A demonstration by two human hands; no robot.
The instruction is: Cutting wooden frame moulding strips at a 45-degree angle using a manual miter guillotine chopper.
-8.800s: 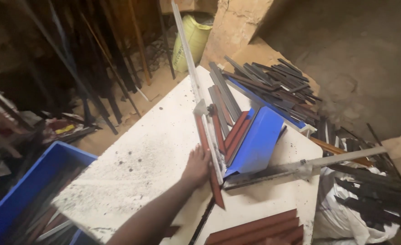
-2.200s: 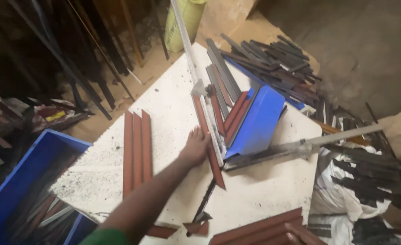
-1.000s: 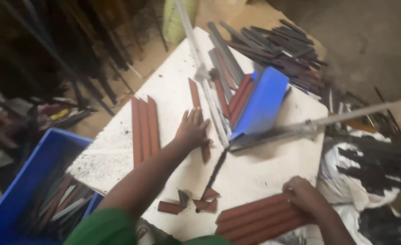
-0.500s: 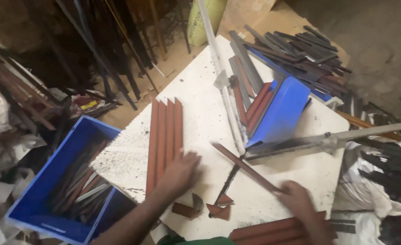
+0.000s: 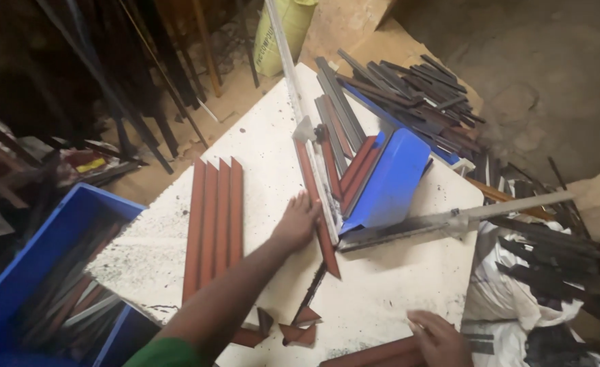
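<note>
My left hand (image 5: 296, 221) presses a long red-brown strip (image 5: 319, 224) against the metal fence (image 5: 307, 132) of a blue hand-lever cutter (image 5: 388, 180) on the white table (image 5: 395, 285). The cutter's long metal lever (image 5: 490, 209) lies down, pointing right. My right hand (image 5: 443, 336) rests at the table's near edge on a stack of red-brown strips (image 5: 375, 353), fingers loosely spread. Several more red-brown strips (image 5: 215, 217) lie side by side left of my left arm. Small triangular offcuts (image 5: 293, 331) lie near the front edge.
A blue crate (image 5: 35, 265) with metal and brown strips stands low at the left. A pile of grey and dark strips (image 5: 395, 81) covers the table's far right. Dark rods lean at the back left, and bags with dark scrap (image 5: 538, 272) sit at the right.
My left hand has moved from the laid-out strips up to the cutter fence, and the loose diagonal strip now lies against it. My right hand has drawn back to the stack at the front edge.
</note>
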